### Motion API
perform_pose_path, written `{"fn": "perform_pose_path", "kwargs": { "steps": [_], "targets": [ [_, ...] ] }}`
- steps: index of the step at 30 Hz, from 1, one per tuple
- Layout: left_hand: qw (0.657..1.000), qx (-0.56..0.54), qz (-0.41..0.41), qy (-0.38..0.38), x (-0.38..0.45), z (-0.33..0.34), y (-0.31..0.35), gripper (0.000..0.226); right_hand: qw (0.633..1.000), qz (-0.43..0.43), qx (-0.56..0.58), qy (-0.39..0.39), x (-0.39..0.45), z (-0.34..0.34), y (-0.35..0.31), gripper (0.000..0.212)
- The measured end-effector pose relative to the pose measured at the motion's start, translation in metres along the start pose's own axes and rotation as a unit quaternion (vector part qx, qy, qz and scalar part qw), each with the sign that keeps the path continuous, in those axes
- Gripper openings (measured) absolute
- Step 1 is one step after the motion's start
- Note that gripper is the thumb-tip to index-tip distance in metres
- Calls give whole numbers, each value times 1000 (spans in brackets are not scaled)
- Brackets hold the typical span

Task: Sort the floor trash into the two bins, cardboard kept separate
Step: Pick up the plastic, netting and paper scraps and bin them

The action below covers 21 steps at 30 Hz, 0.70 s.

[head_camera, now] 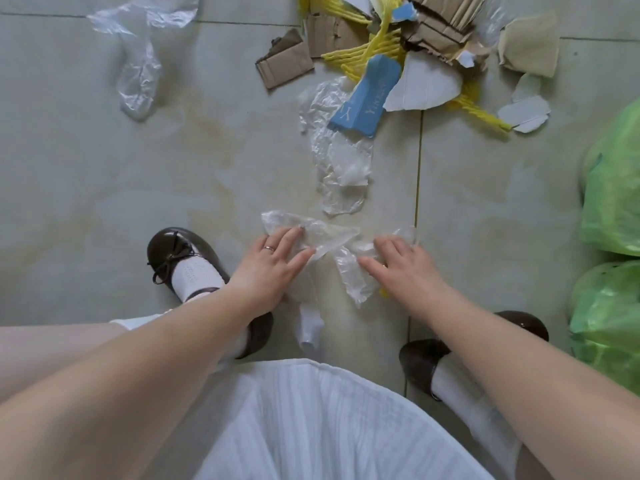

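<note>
- The left hand (273, 258) lies on a crumpled clear plastic wrapper (322, 233) on the tiled floor (104, 168), fingers nearly straight and spread over its left end; a ring (268, 248) sits on one finger.
- The right hand (398, 263) rests on another piece of clear plastic film (353, 275) just beside the first, fingers bent loosely over it; whether they actually pinch it cannot be told.
- A further crumpled plastic sheet (332, 147) lies just beyond the hands, reaching up to the main heap.
- In that heap at the top, a blue card piece (367, 95), white torn card (422, 84), yellow foam netting (360, 53) and brown cardboard scraps (284, 62) lie mixed and overlapping.
- A clear plastic bag (138, 64) lies well apart at the upper left.
- Two bins lined with green bags (613, 188) stand at the right edge, one nearer than the other.
- Brown shoes (180, 251) with white socks and a white skirt (311, 427) fill the lower part of the view.
</note>
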<state>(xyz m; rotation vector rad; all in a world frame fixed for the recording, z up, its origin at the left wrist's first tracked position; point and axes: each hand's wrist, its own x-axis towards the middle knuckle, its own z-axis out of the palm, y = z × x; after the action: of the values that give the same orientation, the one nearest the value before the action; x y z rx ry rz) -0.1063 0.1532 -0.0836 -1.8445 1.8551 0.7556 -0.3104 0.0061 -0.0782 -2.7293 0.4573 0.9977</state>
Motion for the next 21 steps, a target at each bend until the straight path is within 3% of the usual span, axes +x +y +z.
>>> {"fn": "perform_pose_path", "kwargs": {
  "steps": [2, 6, 8, 10, 13, 16, 18, 21],
  "targets": [
    [998, -10, 44, 35, 5, 1, -3, 77, 1000, 12, 12, 17, 2, -1, 2, 46],
    [994, -80, 72, 19, 15, -7, -5, 26, 991, 62, 118, -7, 11, -8, 14, 19],
    [988, -147, -12, 39, 23, -13, -10, 22, 977, 111, 178, 39, 17, -23, 22, 23],
    [965, -213, -125, 89, 34, -27, -24, 26, 964, 150, 183, 120, 32, -44, 31, 41],
    [938, -254, -178, 156, 55, -52, -56, 35, 945, 149, 226, 183, 61, -83, 40, 53],
    [944, -212, -104, 229, 74, -79, -84, 18, 953, 64, 210, 206, 83, -107, 38, 35],
    [950, -182, -21, 252, 88, -94, -92, 12, 971, 27, 166, 171, 93, -111, 35, 30],
    [975, -125, 39, 181, 113, -111, -97, 18, 986, 17, 142, 91, 104, -108, 36, 30]
  ]
}}
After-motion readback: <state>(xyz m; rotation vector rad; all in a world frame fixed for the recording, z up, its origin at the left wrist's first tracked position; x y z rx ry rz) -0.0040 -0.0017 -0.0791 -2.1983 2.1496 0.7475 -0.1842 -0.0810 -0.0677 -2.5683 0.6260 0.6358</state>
